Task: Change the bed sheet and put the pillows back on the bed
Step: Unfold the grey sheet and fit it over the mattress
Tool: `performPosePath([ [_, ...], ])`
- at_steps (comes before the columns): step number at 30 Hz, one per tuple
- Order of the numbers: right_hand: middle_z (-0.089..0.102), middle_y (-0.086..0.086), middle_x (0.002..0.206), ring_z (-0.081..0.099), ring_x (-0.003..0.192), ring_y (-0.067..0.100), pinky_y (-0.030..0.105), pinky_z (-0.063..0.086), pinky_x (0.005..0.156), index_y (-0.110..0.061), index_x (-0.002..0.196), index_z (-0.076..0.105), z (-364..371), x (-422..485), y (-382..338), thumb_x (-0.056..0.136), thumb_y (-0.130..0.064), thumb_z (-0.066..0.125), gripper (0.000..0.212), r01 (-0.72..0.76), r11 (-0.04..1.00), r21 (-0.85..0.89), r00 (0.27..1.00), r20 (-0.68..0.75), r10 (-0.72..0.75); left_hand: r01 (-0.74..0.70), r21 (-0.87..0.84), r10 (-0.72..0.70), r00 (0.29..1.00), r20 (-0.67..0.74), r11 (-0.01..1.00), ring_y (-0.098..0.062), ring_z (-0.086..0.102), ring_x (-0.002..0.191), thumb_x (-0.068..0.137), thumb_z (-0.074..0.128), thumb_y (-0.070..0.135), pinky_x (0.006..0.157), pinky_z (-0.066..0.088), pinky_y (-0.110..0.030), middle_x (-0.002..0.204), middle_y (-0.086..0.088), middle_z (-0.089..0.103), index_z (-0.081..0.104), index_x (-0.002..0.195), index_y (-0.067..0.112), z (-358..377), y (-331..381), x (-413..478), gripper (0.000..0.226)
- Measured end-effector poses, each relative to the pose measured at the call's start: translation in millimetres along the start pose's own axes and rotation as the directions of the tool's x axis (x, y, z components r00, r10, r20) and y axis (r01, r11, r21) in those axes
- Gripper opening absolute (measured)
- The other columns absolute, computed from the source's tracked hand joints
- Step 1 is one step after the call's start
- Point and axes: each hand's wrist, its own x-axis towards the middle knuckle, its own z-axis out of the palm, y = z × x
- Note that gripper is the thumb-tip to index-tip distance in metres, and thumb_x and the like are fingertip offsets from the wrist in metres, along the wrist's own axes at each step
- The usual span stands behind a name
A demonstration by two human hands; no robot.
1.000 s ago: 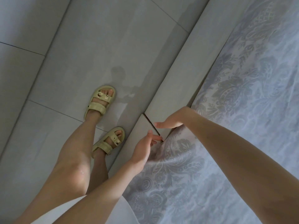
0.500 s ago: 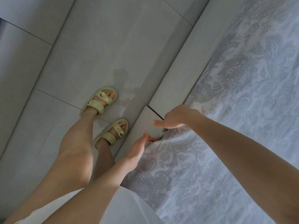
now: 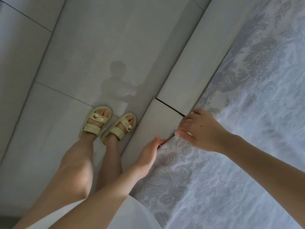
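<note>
Closest to the camera, cut off by the bottom edge, are a strip of white garment [image 3: 132, 214] and two bare forearms reaching forward. One bed sheet [image 3: 239, 171], pale with a grey-blue paisley and floral print and lightly creased, covers the bed along the right side and runs out of view at the right and bottom. Two hands meet at its left edge. The left hand [image 3: 149, 151] lies side-on against that edge, thumb straight and pointing away; its fingertips disappear at the fold of fabric, so whether it actually grips the sheet cannot be told. Just beyond it, the right hand [image 3: 200, 131] is knuckles-up, fingers curled over the sheet's edge where cloth meets frame, thumb stretched toward the left hand. Beside the sheet runs a smooth grey bed frame [image 3: 175, 90], seen as two sections joined at one thin dark seam next to the right hand. Left of the frame stand two bare legs in two pale yellow, double-strap sandals [image 3: 97, 123], toes pointing away, the right foot close to the frame. Farthest off is a glossy floor [image 3: 85, 43] of large grey tiles with thin dark joints, carrying a faint, blurred reflection of the person.
</note>
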Motion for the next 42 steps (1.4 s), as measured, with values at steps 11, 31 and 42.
performPosePath([
  [11, 0.068, -0.007, 0.077, 0.061, 0.089, 0.011, 0.033, 0.029, 0.098, -0.025, 0.077, 0.070, 0.3, 29.5, -21.9, 0.077, -0.070, -0.021, 0.102, -0.028, 0.998, -0.065, 0.969, 0.245, 0.043, -0.169, -0.034, 0.170, 0.984, 0.043, 0.985, 0.000, 0.054, 0.115, 0.102, 0.030, 0.038, 0.104, 0.037, -0.022, 0.123, 0.010, 0.062, 0.061, 0.120, 0.025, 1.3, -15.4, -9.0, 0.038],
  [31, 0.055, 0.006, 0.134, 0.049, 0.125, 0.026, 0.033, 0.033, 0.081, -0.018, 0.127, 0.056, 10.5, 46.5, -57.8, 0.084, -0.077, -0.001, 0.093, -0.220, 0.963, -0.154, 0.754, 0.600, 0.268, 0.050, 0.158, -0.095, 0.952, 0.291, 0.986, -0.010, 0.048, 0.123, 0.088, 0.008, 0.071, 0.108, 0.033, -0.032, 0.132, 0.013, 0.051, 0.048, 0.135, 0.035, -1.2, -39.3, -8.4, 0.071],
  [42, 0.067, -0.005, 0.071, 0.062, 0.076, 0.017, 0.029, 0.042, 0.073, -0.028, 0.098, 0.070, 14.7, 8.4, -76.8, 0.081, -0.070, 0.001, 0.082, -0.137, 0.983, 0.120, 0.985, -0.087, 0.148, 0.019, 0.130, -0.017, 1.000, -0.017, 0.991, -0.003, 0.053, 0.104, 0.098, 0.030, 0.051, 0.092, 0.035, -0.027, 0.109, 0.011, 0.062, 0.070, 0.097, 0.012, -57.7, -98.3, -25.3, 0.056],
])
